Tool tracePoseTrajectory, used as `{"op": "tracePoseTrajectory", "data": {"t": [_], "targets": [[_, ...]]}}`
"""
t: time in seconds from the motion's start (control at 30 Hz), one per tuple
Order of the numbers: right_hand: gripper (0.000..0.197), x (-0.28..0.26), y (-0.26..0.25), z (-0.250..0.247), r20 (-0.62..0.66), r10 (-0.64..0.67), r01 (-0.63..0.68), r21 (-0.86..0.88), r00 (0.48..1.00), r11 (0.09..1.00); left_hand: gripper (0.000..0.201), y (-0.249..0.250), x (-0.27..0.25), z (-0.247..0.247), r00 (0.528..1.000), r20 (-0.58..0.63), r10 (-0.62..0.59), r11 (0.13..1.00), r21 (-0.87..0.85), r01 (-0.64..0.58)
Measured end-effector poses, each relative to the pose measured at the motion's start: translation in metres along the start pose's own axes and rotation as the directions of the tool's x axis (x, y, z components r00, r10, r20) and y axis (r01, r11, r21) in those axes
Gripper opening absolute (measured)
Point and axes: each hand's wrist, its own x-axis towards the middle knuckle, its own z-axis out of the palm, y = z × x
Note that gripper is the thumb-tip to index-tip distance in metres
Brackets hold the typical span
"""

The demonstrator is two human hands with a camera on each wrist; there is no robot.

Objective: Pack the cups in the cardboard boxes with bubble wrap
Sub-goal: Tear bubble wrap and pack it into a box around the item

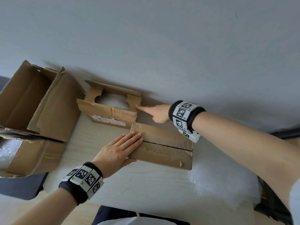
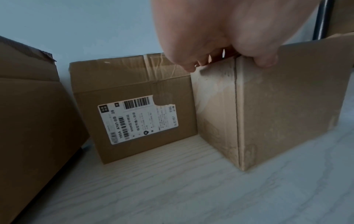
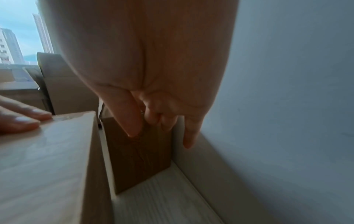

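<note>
A small closed cardboard box (image 1: pixel 164 148) stands mid-table. My left hand (image 1: pixel 123 146) lies flat on its left end, fingers straight on the top (image 2: pixel 268 113) and thumb against the near side. Behind it is an open labelled box (image 1: pixel 107 114) with a bubble-wrapped lump (image 1: pixel 112 101) inside; no bare cup shows. My right hand (image 1: pixel 152 112) reaches along the wall and touches that box's right side (image 3: pixel 138 159) with one straight finger. Its other fingers are loosely curled and hold nothing.
A large open carton (image 1: pixel 32 98) stands at the left, tipped toward me. Another box (image 1: pixel 29 156) holding bubble wrap is below it. A loose bubble wrap sheet (image 1: pixel 227 184) lies on the table's right end. The wall (image 1: pixel 162 46) runs close behind the boxes.
</note>
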Motion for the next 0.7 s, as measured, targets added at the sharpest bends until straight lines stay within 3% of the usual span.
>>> {"op": "tracePoseTrajectory", "data": {"t": [0.1, 0.17, 0.27, 0.33, 0.37, 0.43, 0.5, 0.57, 0.7], "targets": [[0.065, 0.004, -0.001, -0.004, -0.043, -0.048, 0.052, 0.094, 0.998, 0.994, 0.063, 0.003, 0.0, 0.0, 0.999, -0.025, -0.027, 0.995, -0.1, 0.024], [0.052, -0.005, 0.01, -0.006, -0.115, -0.039, 0.064, 0.227, 0.993, 0.972, 0.06, 0.007, -0.001, 0.002, 0.993, -0.03, -0.117, 0.965, -0.238, 0.107], [0.045, -0.038, 0.042, 0.01, -0.288, 0.111, 0.032, 0.449, 0.951, 0.893, 0.065, 0.009, -0.006, 0.008, 0.966, 0.049, -0.255, 0.862, -0.44, 0.25], [0.042, -0.07, 0.065, 0.041, -0.403, 0.28, 0.007, 0.58, 0.871, 0.814, 0.07, 0.01, -0.007, 0.011, 0.962, 0.056, -0.267, 0.815, -0.52, 0.256], [0.042, -0.085, 0.075, 0.061, -0.402, 0.367, -0.018, 0.654, 0.839, 0.756, 0.071, 0.011, -0.006, 0.012, 0.963, 0.035, -0.268, 0.802, -0.545, 0.243], [0.054, -0.113, 0.077, 0.1, -0.218, 0.448, -0.075, 0.831, 0.867, 0.551, 0.069, 0.011, -0.002, 0.011, 0.961, 0.024, -0.274, 0.787, -0.569, 0.239], [0.079, -0.126, 0.067, 0.129, -0.038, 0.374, -0.115, 0.918, 0.926, 0.378, 0.069, 0.01, 0.005, 0.009, 0.961, 0.061, -0.271, 0.785, -0.564, 0.257], [0.097, -0.124, 0.057, 0.144, -0.084, 0.342, -0.042, 0.938, 0.936, 0.344, 0.068, 0.009, 0.013, 0.005, 0.955, 0.112, -0.274, 0.795, -0.533, 0.29], [0.122, -0.111, 0.055, 0.144, -0.246, 0.419, 0.09, 0.929, 0.874, 0.358, 0.067, 0.007, 0.036, -0.004, 0.928, 0.194, -0.318, 0.852, -0.371, 0.369]]}}
